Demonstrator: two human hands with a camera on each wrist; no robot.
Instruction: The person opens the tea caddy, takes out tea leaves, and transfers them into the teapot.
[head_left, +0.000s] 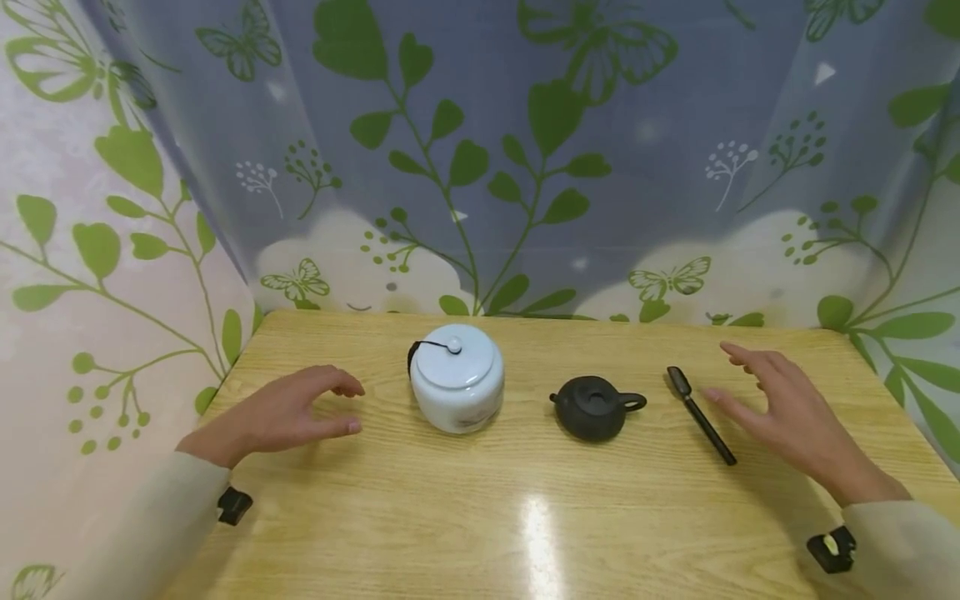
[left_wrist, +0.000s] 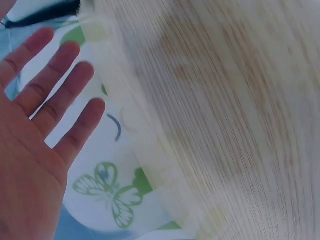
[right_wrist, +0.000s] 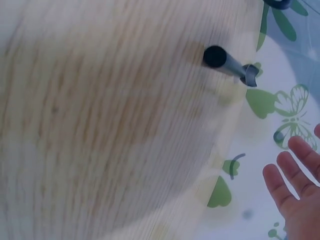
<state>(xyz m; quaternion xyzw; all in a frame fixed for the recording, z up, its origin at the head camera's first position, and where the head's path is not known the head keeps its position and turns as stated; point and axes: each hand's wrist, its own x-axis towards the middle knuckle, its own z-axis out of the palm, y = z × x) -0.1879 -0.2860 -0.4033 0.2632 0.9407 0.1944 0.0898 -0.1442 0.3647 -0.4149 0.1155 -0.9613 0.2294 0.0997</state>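
A white lidded jar (head_left: 459, 387) with a black cord looped on its knob stands on the wooden table. To its right is a small dark teapot (head_left: 591, 408), its handle pointing right. Further right lies a slim dark scoop (head_left: 701, 415), its bowl end toward the back; the right wrist view also shows the scoop (right_wrist: 227, 64). My left hand (head_left: 292, 414) hovers left of the jar, apart from it, fingers loosely extended and holding nothing. On the other side my right hand (head_left: 795, 421) hovers just right of the scoop, its fingers relaxed and nothing in them.
The wooden table (head_left: 450, 517) ends at the back against a curtain (head_left: 480, 208) printed with leaves and butterflies. A similar patterned cloth hangs at the left side. Small black devices are strapped at both wrists.
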